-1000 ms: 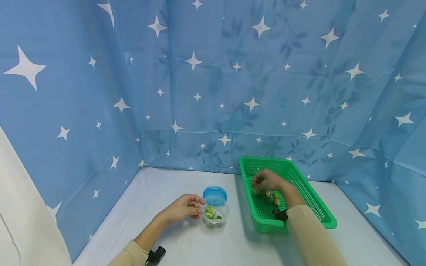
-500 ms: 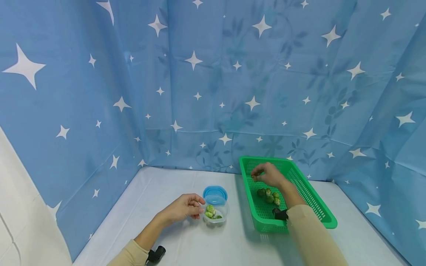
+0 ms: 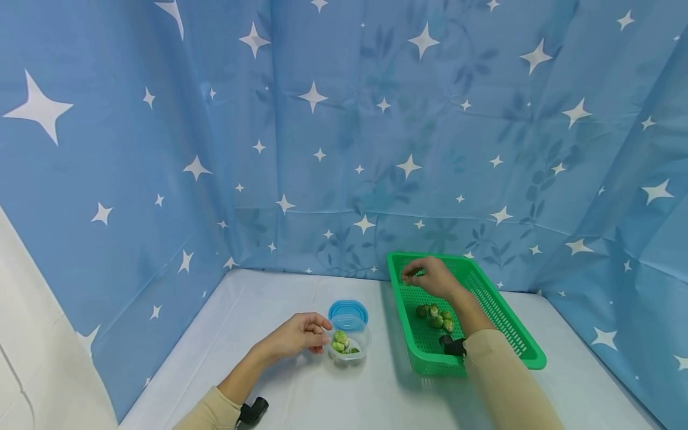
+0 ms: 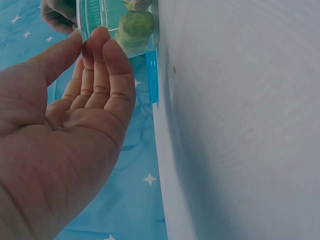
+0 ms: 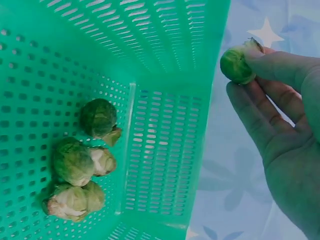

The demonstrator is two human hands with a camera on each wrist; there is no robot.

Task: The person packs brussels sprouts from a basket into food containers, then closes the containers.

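Observation:
My right hand [image 3: 434,278] pinches a Brussels sprout [image 5: 235,66] between thumb and fingers, up at rim height over the far left part of the green basket [image 3: 405,328]. Several more Brussels sprouts [image 5: 73,161] lie together on the basket floor. My left hand [image 3: 292,335] rests beside a small clear plastic container [image 3: 363,348], its relaxed fingertips right at the container's left wall and the thumb tip near the rim. Inside the container sit a few Brussels sprouts [image 3: 340,339]. In the left wrist view, fingertips [image 4: 117,56] overlap the container's wall.
A blue lid [image 3: 347,308] lies just behind the container. The basket's tall slotted walls stand to the right on the white-covered table [image 3: 279,298]. A blue star-patterned curtain [image 3: 344,131] encloses the back and sides. Each wrist wears a small black camera [image 3: 252,412].
My right hand has risen from the sprouts toward the basket's far left rim, lifting one Brussels sprout. The left hand and container have stayed in place.

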